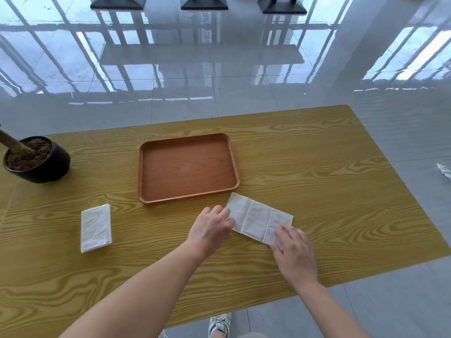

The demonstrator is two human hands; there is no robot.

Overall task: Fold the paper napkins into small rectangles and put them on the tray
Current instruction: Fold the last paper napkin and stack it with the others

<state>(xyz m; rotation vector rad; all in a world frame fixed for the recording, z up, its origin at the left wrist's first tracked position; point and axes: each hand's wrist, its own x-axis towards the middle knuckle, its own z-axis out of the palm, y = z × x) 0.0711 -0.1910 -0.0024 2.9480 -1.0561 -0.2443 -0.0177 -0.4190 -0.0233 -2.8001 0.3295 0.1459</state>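
A white paper napkin [256,218] lies unfolded as a long creased strip on the wooden table, just below the right front corner of the brown tray [188,140]. My left hand [211,230] touches the strip's left end with its fingertips. My right hand [294,252] rests with fairly straight fingers on the strip's right end. A stack of white napkins [95,227] lies to the left, apart from both hands. Nothing lies in the tray.
A black plant pot [41,164] with soil and a stem stands at the table's left back. The table's right edge [400,181] runs close to the strip. A crumpled white scrap [444,170] lies on the tiled floor at right. My shoes show below the table's front edge.
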